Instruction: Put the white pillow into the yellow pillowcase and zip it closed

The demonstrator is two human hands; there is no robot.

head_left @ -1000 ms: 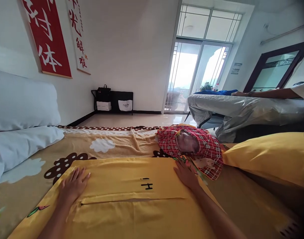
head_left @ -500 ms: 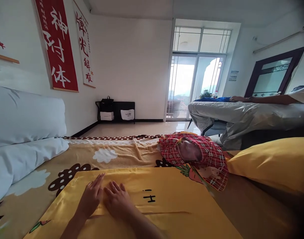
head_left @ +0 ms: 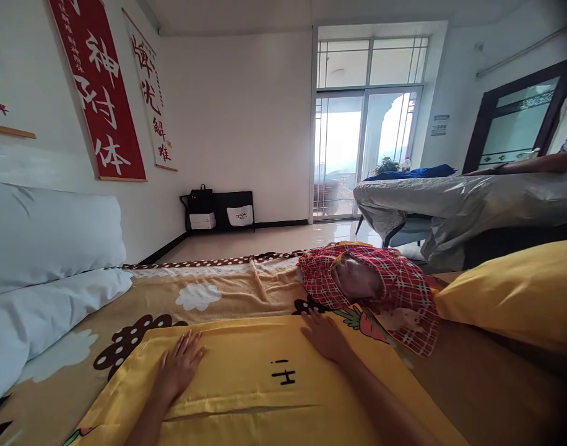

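Observation:
A yellow pillowcase (head_left: 246, 359) lies flat in front of me, printed with "Hi" and carrots, with a long crease or slit across its near part. On its left part rests my left hand (head_left: 177, 367), palm down and fingers spread. My right hand (head_left: 327, 337) presses flat near the far edge, right of the "Hi", with its fingers apart. Neither hand grips anything. Just beyond the right hand is a bunched red plaid cloth (head_left: 399, 279) with a pinkish patch in its opening.
Underneath is a patterned brown blanket (head_left: 237, 288). White pillows (head_left: 51, 238) are stacked at left; a plump yellow pillow (head_left: 520, 285) lies at right. Beyond stands a table with a plastic cover (head_left: 450, 198), where another person's arm (head_left: 534, 164) rests. A black bag (head_left: 200, 201) sits by the wall.
My right hand has slid right across the pillowcase, from beside the left hand to beyond the "Hi". The left hand stays at left, its fingers more spread. The view has shifted slightly.

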